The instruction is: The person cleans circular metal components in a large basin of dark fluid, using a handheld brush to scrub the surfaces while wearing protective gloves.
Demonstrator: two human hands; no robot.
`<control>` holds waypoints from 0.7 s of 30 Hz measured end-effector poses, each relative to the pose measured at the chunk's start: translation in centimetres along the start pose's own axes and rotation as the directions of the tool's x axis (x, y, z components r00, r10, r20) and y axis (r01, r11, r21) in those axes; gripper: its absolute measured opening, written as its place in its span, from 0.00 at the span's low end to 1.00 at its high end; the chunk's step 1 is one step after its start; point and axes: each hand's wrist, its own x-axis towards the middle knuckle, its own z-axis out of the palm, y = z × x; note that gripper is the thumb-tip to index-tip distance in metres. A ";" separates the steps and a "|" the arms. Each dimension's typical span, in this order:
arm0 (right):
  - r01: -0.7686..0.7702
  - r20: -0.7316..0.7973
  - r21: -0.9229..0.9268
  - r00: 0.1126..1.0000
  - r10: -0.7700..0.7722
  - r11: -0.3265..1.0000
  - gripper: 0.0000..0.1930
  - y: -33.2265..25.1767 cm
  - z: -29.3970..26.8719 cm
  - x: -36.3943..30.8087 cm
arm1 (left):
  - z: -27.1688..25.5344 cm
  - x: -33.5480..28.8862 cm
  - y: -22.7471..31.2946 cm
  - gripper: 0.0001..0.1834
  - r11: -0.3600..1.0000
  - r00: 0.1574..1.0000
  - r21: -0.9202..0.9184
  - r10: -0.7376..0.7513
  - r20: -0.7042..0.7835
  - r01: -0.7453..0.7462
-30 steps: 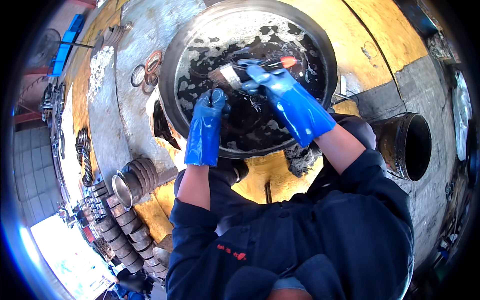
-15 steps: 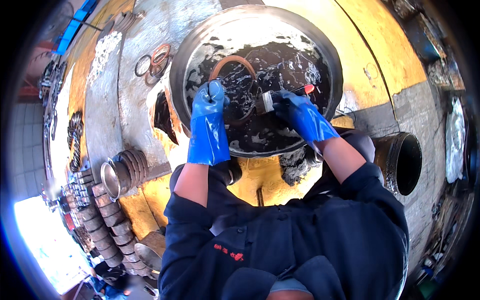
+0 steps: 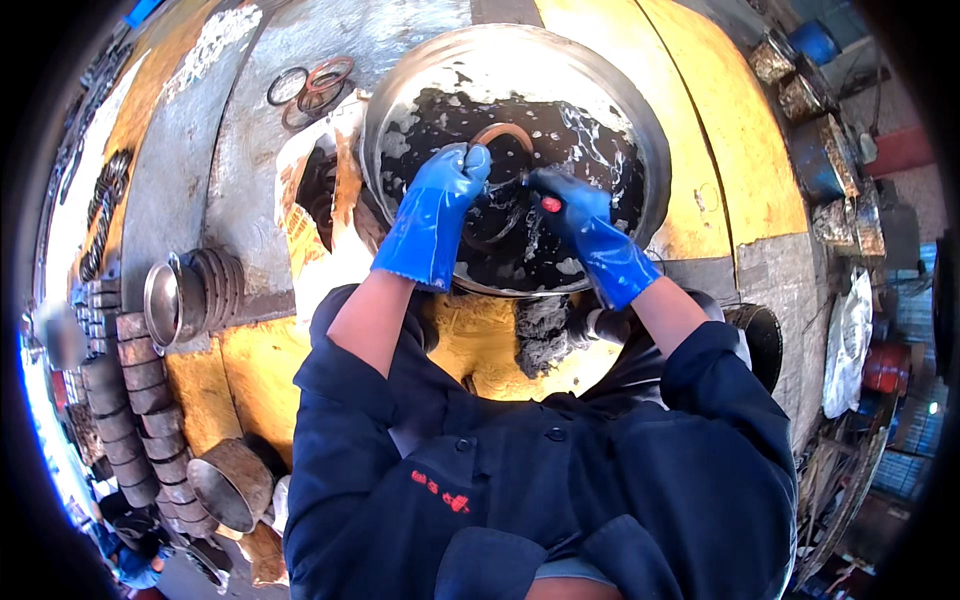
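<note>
Both my hands wear blue rubber gloves over a wide, round metal basin of dark, foamy liquid. My left hand is closed on a reddish-brown ring, whose far arc rises beyond the glove; its lower part is hard to make out against the liquid. To the right, my right hand grips a brush by its handle, with the red handle end sticking out from the glove. The bristles are hidden or lost against the dark liquid near the ring.
Several loose rings lie left of the basin, near an opened sack with dark contents. Ribbed metal rings and stacked cylinders stand further left. A dark drum is by my right knee. Another person shows at lower left.
The ring shows a smaller arc above my left glove. My right hand has turned the brush, so its red end now points toward me instead of right. The whole view has shifted.
</note>
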 end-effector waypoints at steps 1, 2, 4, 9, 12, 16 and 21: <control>0.040 0.109 -0.251 0.994 -0.013 0.967 0.20 0.1 -0.8 0.7 | 0.0 0.2 -0.3 0.23 0.989 0.995 0.112 0.101 -0.011 -0.099; 0.159 0.171 -0.350 0.980 -0.104 0.923 0.28 -0.3 -1.4 1.8 | 0.0 0.5 -0.6 0.24 0.956 0.980 0.223 0.198 -0.009 -0.192; 0.342 0.352 -0.373 0.912 -0.209 0.863 0.31 -3.3 -3.8 4.4 | -0.1 0.5 -0.4 0.28 0.939 0.988 0.309 0.139 0.074 -0.155; 0.314 0.449 -0.497 0.891 -0.070 0.809 0.31 -4.6 -3.2 5.1 | -0.4 0.5 -0.9 0.25 0.907 0.971 0.356 0.239 0.000 -0.224; -0.202 0.147 -0.101 0.965 0.215 0.974 0.13 -1.8 -1.8 3.1 | -0.2 0.1 0.7 0.24 0.903 0.965 0.346 0.258 0.038 -0.255; -0.586 0.334 -0.042 0.755 0.564 0.809 0.15 0.8 -0.6 2.5 | 1.2 -0.2 1.8 0.24 0.934 0.972 0.270 0.232 0.036 -0.233; -0.815 0.691 0.580 0.488 0.534 -0.005 0.14 -8.2 -2.5 0.1 | 0.7 -1.1 0.8 0.22 0.909 0.958 0.345 0.276 -0.075 -0.235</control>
